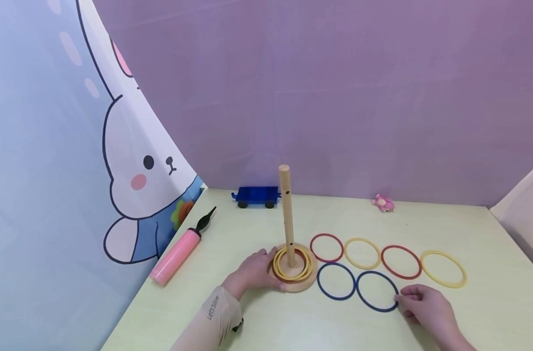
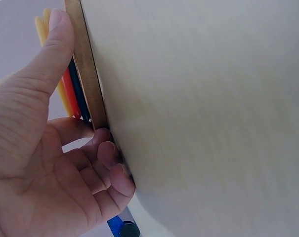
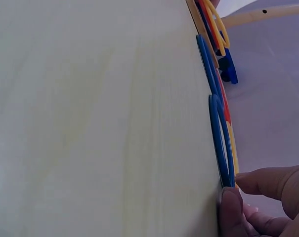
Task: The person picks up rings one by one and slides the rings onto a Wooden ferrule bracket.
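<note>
The left hand [image 1: 257, 270] grips the left side of the round wooden base [image 1: 309, 283], thumb on the near edge and fingers curled about the rim. The peg [image 1: 286, 209] stands upright from it, ringed at the bottom by loose yellow, red and blue rings, the yellow on top.

The right hand [image 1: 427, 307], narrow, pinches the right edge of the right blue ring [image 3: 217, 139] between thumb and forefinger. The left blue ring [image 3: 205, 60] lies between it and the base. Beyond them, left to right, run a red, a yellow, a red and a yellow ring on the table [image 1: 292, 331].

A pink pump [image 1: 176, 258] lies far left; a blue cart [image 1: 257, 195] and a pink toy [image 1: 384, 203] stand at the far edge.
</note>
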### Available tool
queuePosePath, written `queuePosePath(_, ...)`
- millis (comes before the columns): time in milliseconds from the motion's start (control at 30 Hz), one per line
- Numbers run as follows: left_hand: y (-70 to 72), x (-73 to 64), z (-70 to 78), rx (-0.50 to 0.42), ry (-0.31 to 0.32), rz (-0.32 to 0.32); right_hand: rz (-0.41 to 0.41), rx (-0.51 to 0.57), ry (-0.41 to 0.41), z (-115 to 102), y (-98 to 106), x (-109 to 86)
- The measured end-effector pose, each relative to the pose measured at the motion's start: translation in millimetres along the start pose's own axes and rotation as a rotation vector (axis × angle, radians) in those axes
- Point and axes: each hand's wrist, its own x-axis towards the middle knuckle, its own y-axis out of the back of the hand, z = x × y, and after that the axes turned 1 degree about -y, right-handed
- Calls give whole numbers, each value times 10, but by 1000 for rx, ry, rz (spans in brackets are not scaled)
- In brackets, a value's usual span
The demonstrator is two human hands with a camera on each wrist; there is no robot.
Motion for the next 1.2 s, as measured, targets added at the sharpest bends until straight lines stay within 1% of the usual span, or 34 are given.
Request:
queuePosePath(267,6,-13,7,-4,6,-2,-16,-85,16,-60,-8,18)
queuePosePath(533,12,-17,11,4,7,0,-9,-199,56,-66,-2,37)
queuePosePath(733,17,-20,16,-4,7,1,6,-323,122,-105,14,50)
queuePosePath(833,14,-17,10,-1,3,1,4,-354,143,-117,17,47)
queuePosePath(933,9,-12,4,3,1,2,-5,-349,141,-119,23,45)
queuePosePath(1000,6,-10,2,3,2,2,-20,-317,123,-114,30,43)
queuePosePath(1067,3,-9,0,6,2,4,-39,-267,96,-105,37,44)
queuePosePath(1200,0,-7,-4,13,-2,8,-72,-129,40,-77,42,54)
